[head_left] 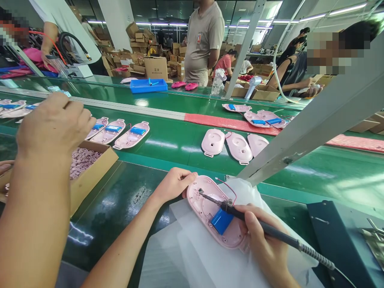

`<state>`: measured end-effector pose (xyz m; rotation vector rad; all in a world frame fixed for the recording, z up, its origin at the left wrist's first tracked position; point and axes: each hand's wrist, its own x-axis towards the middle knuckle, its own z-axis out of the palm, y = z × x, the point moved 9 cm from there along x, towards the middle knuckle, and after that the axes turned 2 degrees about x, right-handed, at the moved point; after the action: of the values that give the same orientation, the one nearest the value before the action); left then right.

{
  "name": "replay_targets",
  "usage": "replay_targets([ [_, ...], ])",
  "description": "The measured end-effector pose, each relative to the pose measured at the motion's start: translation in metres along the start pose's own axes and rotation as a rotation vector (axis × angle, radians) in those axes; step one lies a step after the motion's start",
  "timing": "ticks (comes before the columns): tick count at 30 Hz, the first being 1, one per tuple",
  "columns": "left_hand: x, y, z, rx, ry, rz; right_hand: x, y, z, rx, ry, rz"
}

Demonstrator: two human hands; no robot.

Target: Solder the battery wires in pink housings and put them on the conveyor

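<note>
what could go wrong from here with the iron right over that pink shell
The soldering iron in the right hand passes across the blue battery pack; a slip might scorch it.
The red wire arches close to the iron and could get snagged.
The left hand holds the pink shell by its rim, so it might pivot.

The one camera sits on the person's head and looks forward and down. It is close to the left hand (177, 184) and right hand (265, 238), low in the view. The green belt (174, 146) crosses the middle, and a cardboard box (156, 69) is far away, near the top.
</note>
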<state>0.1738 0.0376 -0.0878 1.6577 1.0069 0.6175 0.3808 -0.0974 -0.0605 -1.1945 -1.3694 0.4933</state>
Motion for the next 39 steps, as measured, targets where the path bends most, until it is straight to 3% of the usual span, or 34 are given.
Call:
replay_targets([
  [39, 0.0001, 0.0010, 0.0003, 0.022, -0.009, 0.002, 0.0015, -0.0060, 0.0005, -0.008, -0.003, -0.034],
])
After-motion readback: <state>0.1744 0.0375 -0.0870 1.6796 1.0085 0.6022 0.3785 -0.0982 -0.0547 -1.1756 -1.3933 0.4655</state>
